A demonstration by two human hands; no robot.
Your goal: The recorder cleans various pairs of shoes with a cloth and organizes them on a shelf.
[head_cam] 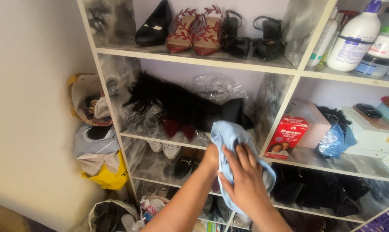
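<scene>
Light blue cloth (230,141) is bunched between both hands in front of the white shelf unit (289,101), level with the middle shelf, its top edge close against a black high-heeled boot (194,109) lying sideways there. Largest to smallest: shelf unit fills the view, heeled shoes in black and red (198,32) on the top row, white bottles and jars (357,38) in the upper right bay, more dark shoes (319,189) lower right. Stuffed plastic bags, yellow one among them (110,178), are piled at the left against the wall. A red carton (286,136) stands just right of the cloth, next to a blue face mask (334,141). Right hand (244,180): fingers spread and laid flat over the cloth, pressing rather than pinching. Left hand (211,155): mostly hidden behind the fabric, seems closed on it, but I can't tell the finger positions for sure. Handling, my read: cloth is thin, soft, very light, zero stiffness; it drapes and folds wherever unsupported, and the loose end hangs below the right hand. Not fragile, low slip against skin. Best hold is a gathered wad in the palm or a pinch on a folded edge; single-layer grips will just let it trail and snag on the boot heel.
</scene>
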